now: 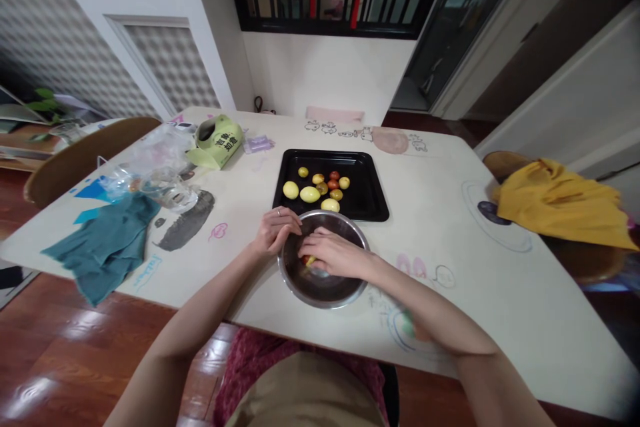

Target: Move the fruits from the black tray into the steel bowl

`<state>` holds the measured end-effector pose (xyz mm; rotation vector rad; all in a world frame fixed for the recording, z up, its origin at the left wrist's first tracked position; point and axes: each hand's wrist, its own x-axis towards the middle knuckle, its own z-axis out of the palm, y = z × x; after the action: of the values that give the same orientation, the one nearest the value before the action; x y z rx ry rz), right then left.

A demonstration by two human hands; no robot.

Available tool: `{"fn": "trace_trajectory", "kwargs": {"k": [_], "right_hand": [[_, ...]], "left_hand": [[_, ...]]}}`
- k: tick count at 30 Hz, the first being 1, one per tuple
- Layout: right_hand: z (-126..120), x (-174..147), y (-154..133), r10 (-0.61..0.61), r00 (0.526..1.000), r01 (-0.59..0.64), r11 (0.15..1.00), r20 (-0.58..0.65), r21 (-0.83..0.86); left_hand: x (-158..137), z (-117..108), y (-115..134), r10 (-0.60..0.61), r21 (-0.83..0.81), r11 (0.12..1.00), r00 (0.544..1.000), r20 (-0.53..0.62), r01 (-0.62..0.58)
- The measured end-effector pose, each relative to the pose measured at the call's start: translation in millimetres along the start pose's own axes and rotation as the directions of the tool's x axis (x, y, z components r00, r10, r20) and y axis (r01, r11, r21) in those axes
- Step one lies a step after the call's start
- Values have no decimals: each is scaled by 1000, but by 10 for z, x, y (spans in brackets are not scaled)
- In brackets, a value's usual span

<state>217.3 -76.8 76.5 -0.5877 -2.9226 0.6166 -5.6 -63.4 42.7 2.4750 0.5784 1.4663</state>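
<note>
Head view: the right hand is down inside the metal bowl, fingers curled around a small fruit. The left hand grips the bowl's rim. Just behind sits the black tray with yellow and red fruits.

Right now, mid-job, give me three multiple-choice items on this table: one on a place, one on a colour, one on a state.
1. Where is the black tray?
A. just beyond the metal bowl
B. on the floor
C. under the yellow cloth

2. What colour is the cloth at the table's left edge?
A. red
B. teal
C. white

3. What is the right hand doing?
A. lying flat on the table
B. raised in the air
C. reaching into the bowl

Answers: 1 A, the tray lies right behind the bowl. 2 B, it is teal. 3 C, the hand is inside the bowl, with the left hand at the rim.
</note>
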Motion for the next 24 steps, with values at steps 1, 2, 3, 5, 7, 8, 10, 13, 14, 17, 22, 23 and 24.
{"fn": "trace_trajectory", "kwargs": {"k": [1, 2, 3, 5, 7, 8, 10, 13, 14, 17, 22, 23, 24], "right_hand": [[10, 2, 13, 2, 1000, -2, 1000, -7, -3], [19, 4, 27, 4, 1000, -4, 1000, -16, -8], [26, 6, 42, 6, 1000, -7, 1000, -27, -15], [34, 9, 68, 18, 998, -20, 999, -57, -40], [34, 12, 90, 36, 996, -42, 996, -87, -74], [31, 13, 98, 43, 995, -52, 994, -95, -92], [22, 15, 109, 45, 994, -57, 992, -99, -117], [12, 17, 115, 15, 997, -24, 993, -78, -119], [12, 18, 116, 5, 998, -13, 993, -69, -120], [21, 21, 121, -1, 999, -5, 991, -44, -134], [22, 15, 146, 33, 998, -42, 983, -54, -177], [19, 12, 151, 42, 997, -53, 981, -58, -189], [18, 10, 156, 53, 997, -65, 978, -64, -200]], "left_hand": [[2, -1, 6, 1, -4, 1000, 1000, 0, -1], [4, -3, 11, 0, -8, 1000, 1000, 2, 0], [5, -5, 15, -6, -12, 1000, 1000, 7, 6], [7, -10, 24, -20, -12, 1000, 999, 29, 20], [8, -14, 31, -29, -2, 1000, 999, 37, 29], [9, -15, 33, -23, 0, 1000, 999, 36, 23], [10, -12, 33, -7, -2, 1000, 1000, 27, 7], [9, -3, 20, -8, -7, 1000, 1000, 18, 8], [9, -1, 14, -7, -9, 1000, 1000, 17, 7], [4, 0, -2, 9, -17, 1000, 1000, 20, -8], [-4, -6, -2, -14, -10, 1000, 999, 39, 15], [-4, -6, 0, -13, -10, 1000, 999, 39, 13], [-5, -6, 1, -10, -9, 1000, 999, 37, 11]]}}
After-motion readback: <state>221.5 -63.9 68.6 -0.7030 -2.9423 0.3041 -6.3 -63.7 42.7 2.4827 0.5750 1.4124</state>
